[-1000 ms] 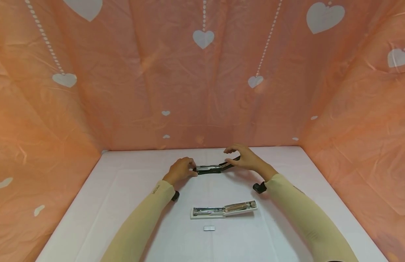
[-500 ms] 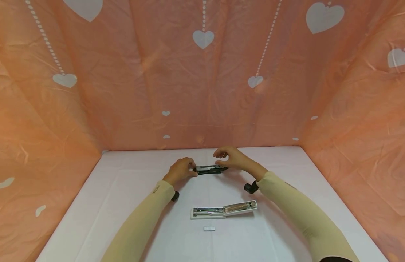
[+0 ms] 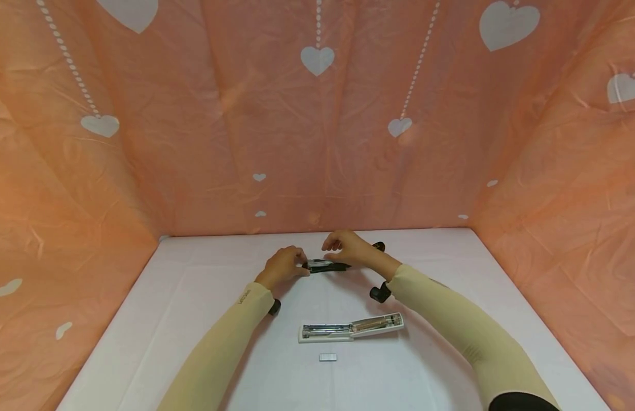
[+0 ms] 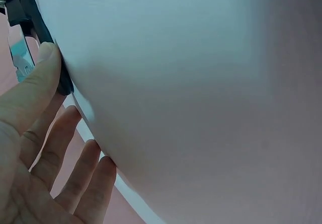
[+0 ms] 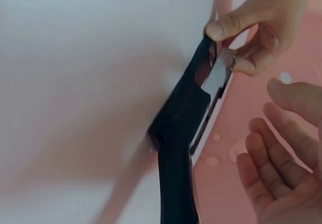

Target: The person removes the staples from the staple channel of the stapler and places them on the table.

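A black stapler (image 3: 339,267) lies unfolded near the back of the table, its top arm swung out to the right and raised. My left hand (image 3: 282,267) pinches the stapler's left end between thumb and fingers; the left wrist view shows the thumb (image 4: 48,58) on the black base. Above the stapler's middle is my right hand (image 3: 350,250), fingers loosely bent. In the right wrist view those fingers (image 5: 271,168) hold nothing and stand apart from the stapler's black body (image 5: 176,113). From the head, my right hand hides part of the stapler.
Nearer me, a white stapler (image 3: 325,339) lies unfolded on the white tabletop (image 3: 194,319). A small strip of staples (image 3: 328,357) lies in front of it. Orange cloth (image 3: 317,171) with white hearts stands behind and at both sides.
My right hand has moved left along the black stapler, from its raised arm to above its middle. That arm's end now shows behind my wrist. My left hand stays put.
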Available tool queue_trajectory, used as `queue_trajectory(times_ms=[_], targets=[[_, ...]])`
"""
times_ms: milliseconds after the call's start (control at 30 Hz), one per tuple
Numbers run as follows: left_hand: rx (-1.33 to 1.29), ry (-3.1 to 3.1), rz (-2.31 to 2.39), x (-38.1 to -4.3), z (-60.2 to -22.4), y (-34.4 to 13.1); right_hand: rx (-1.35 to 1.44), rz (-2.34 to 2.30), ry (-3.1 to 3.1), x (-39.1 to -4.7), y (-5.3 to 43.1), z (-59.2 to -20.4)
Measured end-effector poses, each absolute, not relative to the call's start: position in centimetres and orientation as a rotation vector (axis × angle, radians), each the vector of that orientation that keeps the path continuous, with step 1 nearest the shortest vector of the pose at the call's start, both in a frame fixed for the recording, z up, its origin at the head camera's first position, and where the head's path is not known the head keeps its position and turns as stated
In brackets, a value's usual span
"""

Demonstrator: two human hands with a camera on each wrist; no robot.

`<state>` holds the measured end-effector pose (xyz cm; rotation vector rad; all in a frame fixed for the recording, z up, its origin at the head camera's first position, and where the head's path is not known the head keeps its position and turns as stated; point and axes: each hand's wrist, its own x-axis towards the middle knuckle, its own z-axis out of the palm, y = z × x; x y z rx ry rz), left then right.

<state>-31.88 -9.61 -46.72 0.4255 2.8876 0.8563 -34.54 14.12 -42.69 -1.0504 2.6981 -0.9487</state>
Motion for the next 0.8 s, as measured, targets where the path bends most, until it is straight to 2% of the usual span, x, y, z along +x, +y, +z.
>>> queue_trajectory(times_ms=[800], targets=[[0.455, 2.878, 0.876, -32.0, -46.8, -9.6, -0.999, -0.809, 2.715, -34.9, 11.9, -44.3]])
